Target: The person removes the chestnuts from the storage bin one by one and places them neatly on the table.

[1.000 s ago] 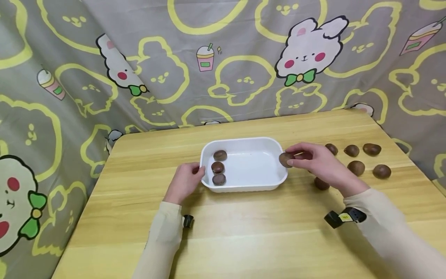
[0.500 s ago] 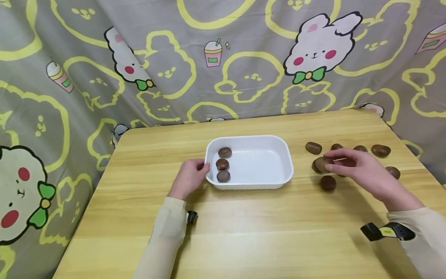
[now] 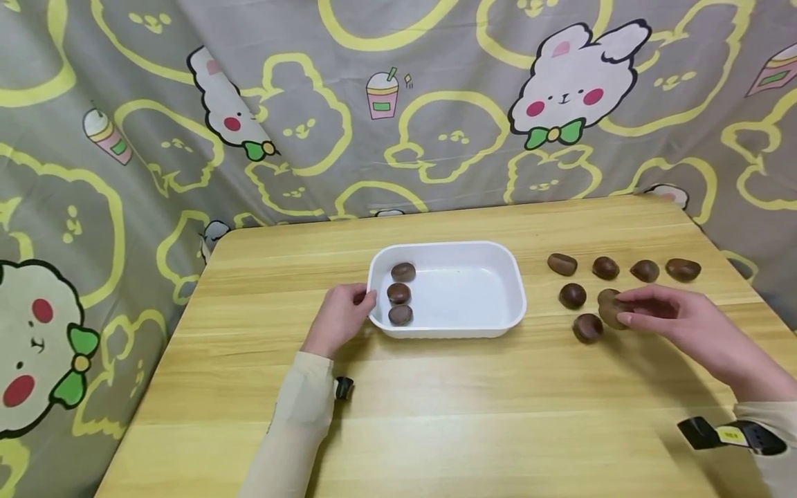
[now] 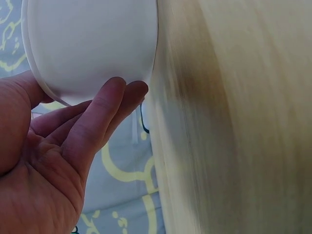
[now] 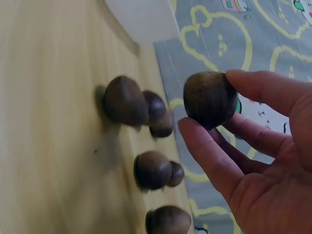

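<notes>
A white plastic tray [image 3: 461, 297] stands on the table, with three brown chestnuts [image 3: 399, 293] in a row along its left end. My left hand [image 3: 338, 315] grips the tray's left wall; in the left wrist view the thumb is at the rim and the fingers [image 4: 109, 100] lie against the outside. Between thumb and fingertips, my right hand [image 3: 685, 325] pinches a chestnut [image 5: 209, 100], held above the table in the right wrist view. In the head view it partly covers another chestnut [image 3: 609, 297] behind it.
Several loose chestnuts lie right of the tray, among them a long one [image 3: 562, 264], a round one [image 3: 572, 296] and a nearer one [image 3: 588, 328]. The wooden table [image 3: 436, 415] ends at a patterned curtain [image 3: 448, 138] behind.
My right hand has moved from the tray's right rim out to the right, over the loose chestnuts, still holding its chestnut. The left hand stays on the tray. The head view has shifted slightly.
</notes>
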Available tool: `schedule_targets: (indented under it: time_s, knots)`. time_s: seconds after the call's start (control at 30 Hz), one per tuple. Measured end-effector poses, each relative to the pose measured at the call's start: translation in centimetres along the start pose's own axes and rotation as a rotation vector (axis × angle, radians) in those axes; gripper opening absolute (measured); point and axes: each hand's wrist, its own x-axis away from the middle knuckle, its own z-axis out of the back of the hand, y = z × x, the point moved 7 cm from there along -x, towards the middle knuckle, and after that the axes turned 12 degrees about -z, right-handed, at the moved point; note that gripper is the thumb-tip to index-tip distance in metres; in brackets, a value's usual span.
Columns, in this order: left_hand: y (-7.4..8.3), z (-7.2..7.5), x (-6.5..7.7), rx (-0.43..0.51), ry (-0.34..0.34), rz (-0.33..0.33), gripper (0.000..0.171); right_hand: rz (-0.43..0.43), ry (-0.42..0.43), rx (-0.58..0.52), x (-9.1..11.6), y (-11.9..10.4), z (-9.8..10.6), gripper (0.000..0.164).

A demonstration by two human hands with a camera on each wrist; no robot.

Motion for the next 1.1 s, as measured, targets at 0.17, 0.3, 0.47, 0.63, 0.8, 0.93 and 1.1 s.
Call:
schedule_targets:
  time_s: [0.17,0.3,0.47,0.63,0.8,0.93,1.1]
  knots:
    - [0.0,0.0,0.1,-0.004,-0.004,0.007,0.026,-0.041,-0.065,0.055,0.0,1.5,0.0,0.042]
    - [0.1,0.1,0.1,-0.004,-0.002,0.005,0.027,-0.056,-0.114,0.092,0.0,2.6,-0.2,0.045]
    - [0.1,0.1,0.1,-0.009,0.006,0.007,0.028,-0.062,-0.098,0.133,-0.2,3.6,-0.3,0.046]
    - [0.0,-0.1,0.1,0.001,0.000,0.012,0.028,-0.052,-0.062,0.135,-0.3,4.1,-0.4,0.047]
    - [-0.2,-0.1,0.1,0.013,-0.003,0.027,0.028,-0.033,-0.031,0.157,-0.5,4.2,-0.5,0.046]
    - [-0.2,0.0,0.2,0.004,0.002,0.032,0.028,-0.035,-0.024,0.180,-0.6,4.1,-0.7,0.048]
    - [0.0,0.1,0.1,0.003,-0.006,0.020,0.028,-0.035,-0.023,0.217,-0.6,4.1,-0.8,0.050]
